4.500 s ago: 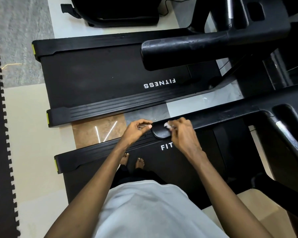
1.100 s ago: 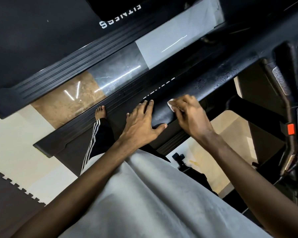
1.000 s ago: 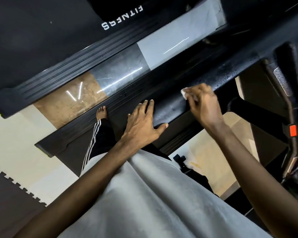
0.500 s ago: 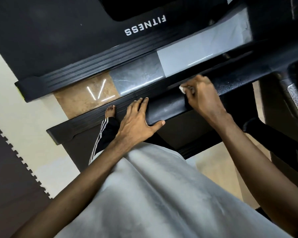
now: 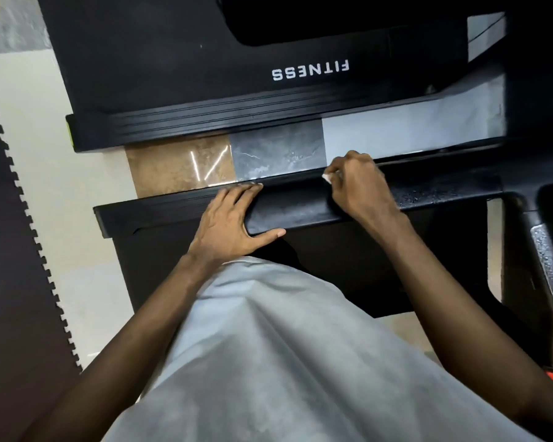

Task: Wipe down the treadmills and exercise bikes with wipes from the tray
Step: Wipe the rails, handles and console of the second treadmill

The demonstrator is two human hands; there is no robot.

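The person stands on a black treadmill and leans over its padded handrail (image 5: 294,213). The left hand (image 5: 227,224) lies flat over the rail's rounded end, with its fingers straight and together and its thumb stretched along the near edge. The right hand (image 5: 358,186) sits further along the top of the same rail, its fingers curled round a small white wipe (image 5: 327,177). Only a corner of the wipe shows at the fingertips, pressed against the rail's far edge. Beyond that hand, droplets (image 5: 444,194) glisten on the rail. A second treadmill (image 5: 173,74) marked FITNESS lies parallel past a strip of floor tiles (image 5: 268,154). A dark interlocking foam mat (image 5: 13,250) runs along the left. A grey shirt (image 5: 284,362) fills the foreground.
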